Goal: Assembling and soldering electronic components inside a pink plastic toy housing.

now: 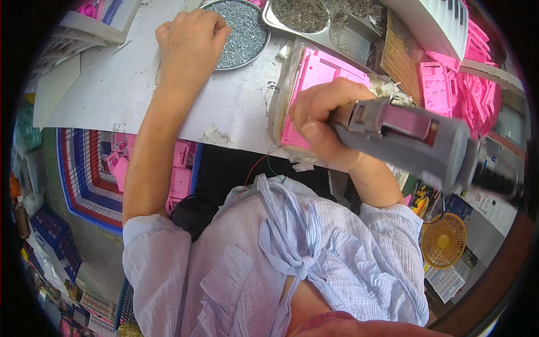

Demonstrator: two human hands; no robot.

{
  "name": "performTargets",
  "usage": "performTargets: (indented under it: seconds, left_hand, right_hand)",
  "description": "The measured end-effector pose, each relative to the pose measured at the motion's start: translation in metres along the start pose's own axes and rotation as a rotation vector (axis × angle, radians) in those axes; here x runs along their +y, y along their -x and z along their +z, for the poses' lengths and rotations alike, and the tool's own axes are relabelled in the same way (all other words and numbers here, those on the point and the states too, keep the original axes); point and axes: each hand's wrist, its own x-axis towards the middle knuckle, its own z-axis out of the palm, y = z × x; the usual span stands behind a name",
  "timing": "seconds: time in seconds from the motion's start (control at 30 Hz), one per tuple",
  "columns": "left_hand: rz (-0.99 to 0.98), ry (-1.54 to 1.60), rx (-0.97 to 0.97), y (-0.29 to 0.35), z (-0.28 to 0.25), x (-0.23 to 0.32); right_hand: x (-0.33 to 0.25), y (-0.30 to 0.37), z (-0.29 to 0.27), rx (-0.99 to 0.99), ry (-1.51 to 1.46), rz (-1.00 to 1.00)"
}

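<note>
Scuffed grey worktable (pixel 236 106), round screw dish (pixel 247 33), boxy screwdriver (pixel 410 137)

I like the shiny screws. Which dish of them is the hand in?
The round bowl, under the left hand. The square tray beside it is untouched.

Grey electric screwdriver (pixel 412 137) tilted over pink plastic panel (pixel 314 78).

bright, even daylight, soft shadows only; the pale table (pixel 236 106) looks washed out beside the round screw dish (pixel 247 33). the grey power screwdriver (pixel 415 140), right of that dish, is blurred. strong fisheye bending, black corners at the rim
</note>
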Motion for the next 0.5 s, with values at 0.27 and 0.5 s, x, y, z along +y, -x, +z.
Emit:
performTargets:
  seconds: [0.27,0.5]
  left_hand:
    - [0.259,0.304,-0.143,0.040,-0.034,0.063]
    - [0.127,0.525,-0.235,0.077,-0.043,0.106]
  right_hand:
    - [-0.017,0.007,-0.016,0.149,-0.549,-0.222]
    - [-0.033,0.018,-0.010,0.180,-0.522,-0.216]
